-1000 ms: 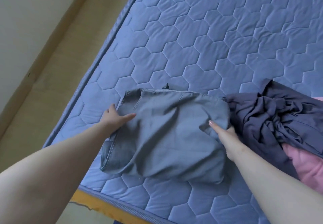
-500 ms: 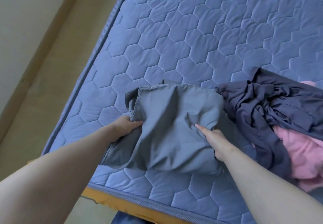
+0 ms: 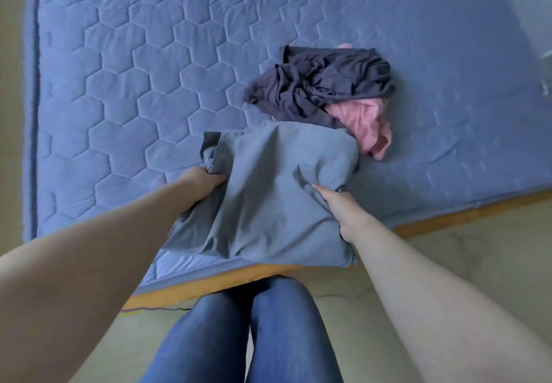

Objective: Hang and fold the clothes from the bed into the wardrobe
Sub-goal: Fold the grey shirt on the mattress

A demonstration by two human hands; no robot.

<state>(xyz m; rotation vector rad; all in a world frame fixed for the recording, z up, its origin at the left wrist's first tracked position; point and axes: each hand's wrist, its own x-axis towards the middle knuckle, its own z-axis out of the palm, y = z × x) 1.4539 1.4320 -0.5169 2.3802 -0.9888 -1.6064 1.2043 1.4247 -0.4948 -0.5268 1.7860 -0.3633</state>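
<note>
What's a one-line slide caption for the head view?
Left hand and right hand grip the grey garment at the mattress edge; dark garment and pink garment lie crumpled behind.

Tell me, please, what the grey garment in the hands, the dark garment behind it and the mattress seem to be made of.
The grey garment looks like woven, cotton-like cloth, matte: broad folds, a stitched hem. The dark garment is probably a thin, limp knit: fine crumples. The mattress is quilted matte textile with hexagon stitching.

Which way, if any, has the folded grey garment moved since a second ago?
Yes. The folded grey garment has come toward the blue quilted mattress's near edge and now overhangs it.
</note>
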